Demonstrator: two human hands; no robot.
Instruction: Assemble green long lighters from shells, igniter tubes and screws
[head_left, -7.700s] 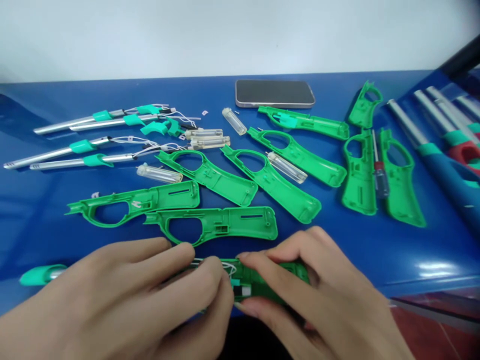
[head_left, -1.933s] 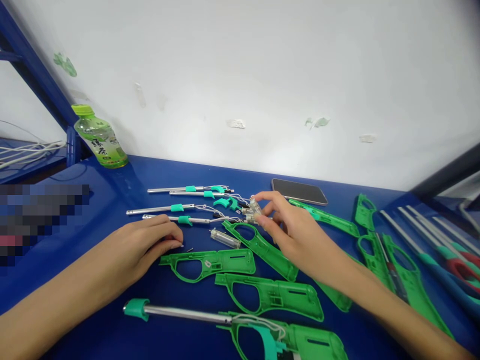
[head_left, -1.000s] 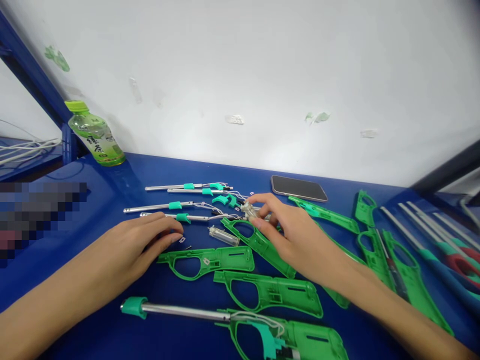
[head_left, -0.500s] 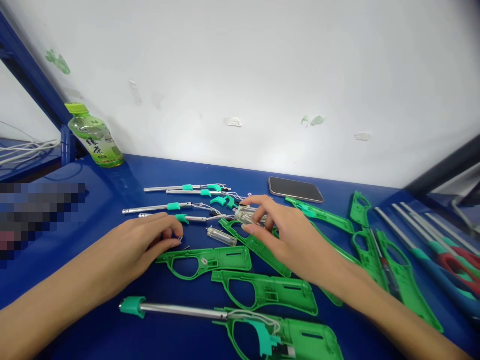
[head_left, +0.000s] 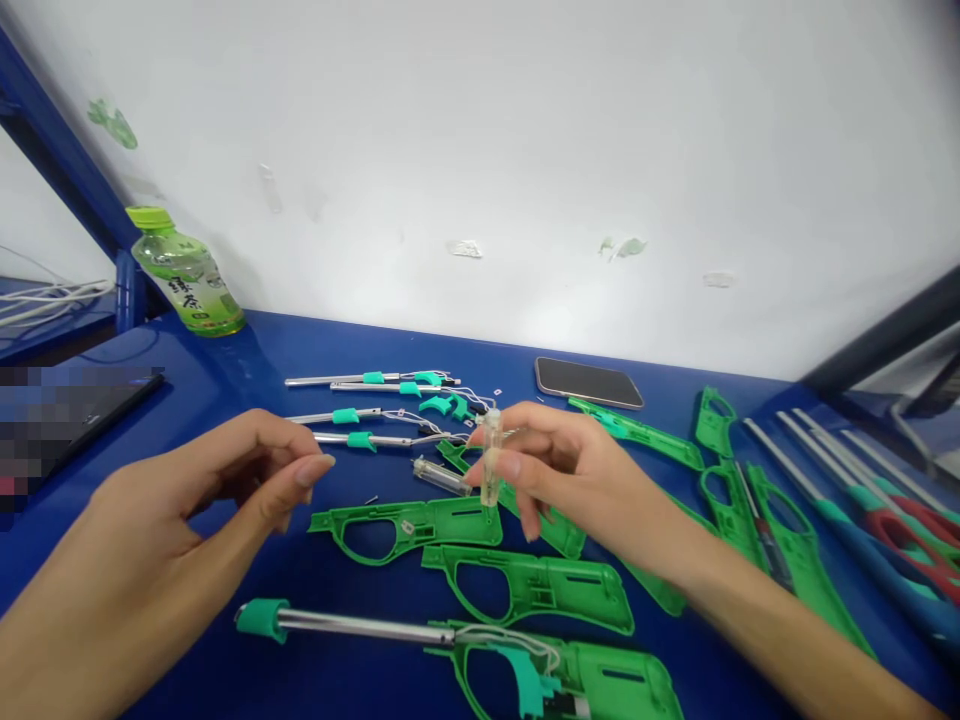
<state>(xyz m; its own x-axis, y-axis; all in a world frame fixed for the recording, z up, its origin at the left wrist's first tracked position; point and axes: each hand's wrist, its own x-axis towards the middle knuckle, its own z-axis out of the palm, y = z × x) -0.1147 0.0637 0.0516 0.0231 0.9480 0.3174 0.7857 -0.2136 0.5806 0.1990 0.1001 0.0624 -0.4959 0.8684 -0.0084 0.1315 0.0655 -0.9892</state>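
My right hand (head_left: 559, 460) pinches a clear plastic fuel tank (head_left: 491, 462) of a lighter between thumb and fingers, upright above the table. To the left, my left hand (head_left: 232, 500) is raised with thumb and forefinger together; whatever it holds, if anything, is hidden. Between the hands a second clear fuel tank (head_left: 442, 477) lies on the table. In front lie green lighter shell halves (head_left: 457, 520) and another shell half (head_left: 536, 590). Nearest me, a metal lighter tube (head_left: 367, 625) with a teal collar runs into a shell half (head_left: 622, 680) holding a teal trigger (head_left: 523, 680) and white wires.
Several metal tubes (head_left: 345, 383) with teal parts and wires lie behind. A phone (head_left: 589, 383) rests near the wall; a tea bottle (head_left: 187, 275) stands back left. At right are a screwdriver (head_left: 772, 545), more green shells (head_left: 802, 550) and finished-looking lighters (head_left: 885, 540).
My right hand has lifted the fuel tank off the cluster and turned it upright. My left hand has risen from the table and come back towards me.
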